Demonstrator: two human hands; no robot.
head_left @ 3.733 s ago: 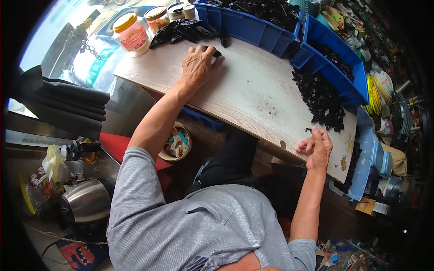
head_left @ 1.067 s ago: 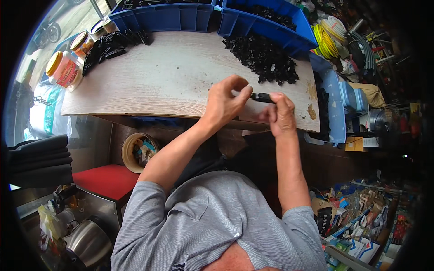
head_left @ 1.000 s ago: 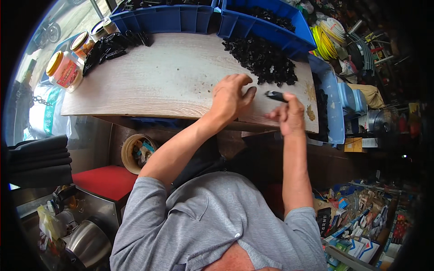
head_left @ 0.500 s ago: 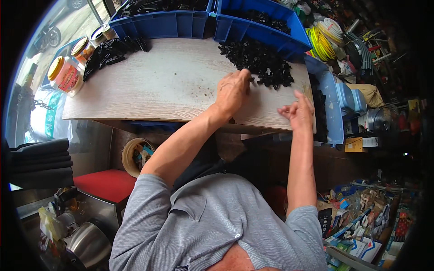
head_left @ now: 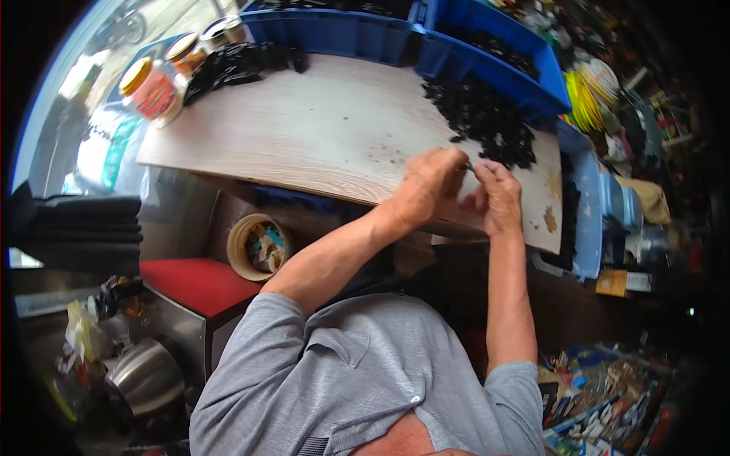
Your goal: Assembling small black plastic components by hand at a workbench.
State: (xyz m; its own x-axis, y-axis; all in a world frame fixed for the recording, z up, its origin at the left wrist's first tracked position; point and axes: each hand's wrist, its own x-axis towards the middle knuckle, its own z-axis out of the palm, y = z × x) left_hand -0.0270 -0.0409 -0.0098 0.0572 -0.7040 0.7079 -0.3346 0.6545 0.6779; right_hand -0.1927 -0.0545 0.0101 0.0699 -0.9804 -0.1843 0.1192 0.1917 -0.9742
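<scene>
Over the front right part of the pale wooden table (head_left: pixel 304 121), my two hands are close together. My left hand (head_left: pixel 435 182) has its fingers closed in a pinch on a small dark piece (head_left: pixel 470 166), mostly hidden by the fingertips. From the other side, my right hand (head_left: pixel 502 199) pinches at the same piece with thumb and forefinger, its other fingers curled. Just beyond the hands lies a spread heap of small black plastic parts (head_left: pixel 487 118), their exact kind too blurred to tell.
Two blue crates (head_left: pixel 327 34) with black parts stand along the table's far edge. A black plastic bag (head_left: pixel 239 67) and a jar with a yellow lid (head_left: pixel 152 95) sit at the far left. Below the table's front edge is a bucket of scraps (head_left: pixel 237 262); a light blue bin (head_left: pixel 587 220) adjoins the right side.
My left hand has drawn back from the heap's edge toward my right hand. The right hand's fingers, loosely spread before, have closed in beside the left's. The whole view has shifted.
</scene>
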